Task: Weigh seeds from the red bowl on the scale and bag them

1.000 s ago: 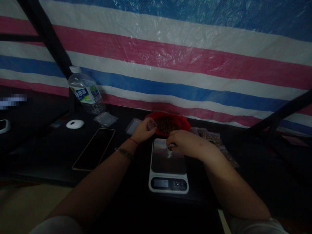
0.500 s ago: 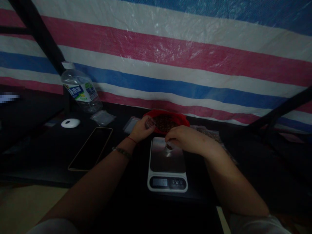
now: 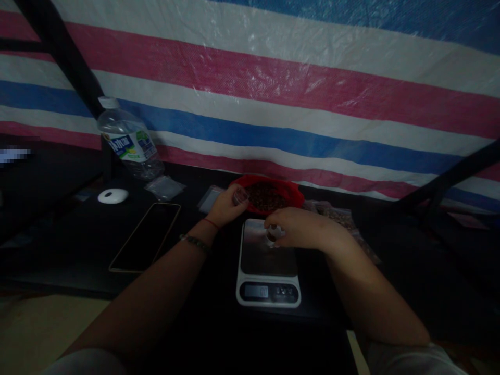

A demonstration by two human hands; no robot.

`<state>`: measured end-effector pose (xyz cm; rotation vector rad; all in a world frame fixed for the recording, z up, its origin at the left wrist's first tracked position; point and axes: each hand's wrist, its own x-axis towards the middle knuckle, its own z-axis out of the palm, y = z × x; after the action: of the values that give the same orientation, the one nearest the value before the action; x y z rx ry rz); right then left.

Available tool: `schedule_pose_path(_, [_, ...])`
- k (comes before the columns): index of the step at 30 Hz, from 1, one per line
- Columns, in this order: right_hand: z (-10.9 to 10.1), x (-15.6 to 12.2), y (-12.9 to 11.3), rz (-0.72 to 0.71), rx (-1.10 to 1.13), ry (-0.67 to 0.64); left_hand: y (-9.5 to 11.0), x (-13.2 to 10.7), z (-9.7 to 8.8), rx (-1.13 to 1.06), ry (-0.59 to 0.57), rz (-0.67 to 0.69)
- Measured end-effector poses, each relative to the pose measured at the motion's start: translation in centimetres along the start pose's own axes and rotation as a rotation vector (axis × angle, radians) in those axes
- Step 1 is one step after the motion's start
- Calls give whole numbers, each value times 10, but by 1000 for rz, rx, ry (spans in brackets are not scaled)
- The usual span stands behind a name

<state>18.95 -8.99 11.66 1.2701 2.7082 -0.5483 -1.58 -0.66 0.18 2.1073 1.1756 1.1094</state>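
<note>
My left hand (image 3: 225, 207) is closed around a small clear plastic cup (image 3: 241, 196), held at the left rim of a red basin (image 3: 299, 196). Dark brown bean-like pieces (image 3: 267, 197) fill the basin. On the metal plate of a white digital scale (image 3: 269, 263) sits another small clear cup (image 3: 271, 236) with something brown inside. My right hand (image 3: 299, 227) reaches over the plate from the right, thumb and fingers around this cup. The scale's display is lit, but its digits are hard to read.
Left of my arm lie a phone (image 3: 146, 237), a white oval case (image 3: 113, 196) and clear plastic bags (image 3: 165, 188). A large clear bottle (image 3: 130, 140) stands behind them. Filled zip bags (image 3: 339, 217) lie right of the basin. Striped sheeting (image 3: 273, 94) hangs behind the black table.
My right hand has lowered slightly, and its thumb and fingers now reach around the cup on the scale instead of being at its top. My left hand has stayed almost still.
</note>
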Motion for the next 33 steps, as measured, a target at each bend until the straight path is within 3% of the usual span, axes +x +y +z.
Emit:
schedule_pose_path(9, [-13, -4, -23, -124, 61, 74, 1, 0, -1, -21, -2, 23])
schedule_pose_path(17, [-6, 4, -16, -16, -94, 125, -1, 0, 0, -18, -5, 1])
schedule_pose_path(29, [2, 7, -7, 12, -44, 58, 2, -2, -1, 12, 22, -17])
schedule_pose_path(33, [-10, 3, 10, -56, 59, 192, 7, -2, -2, -13, 112, -20])
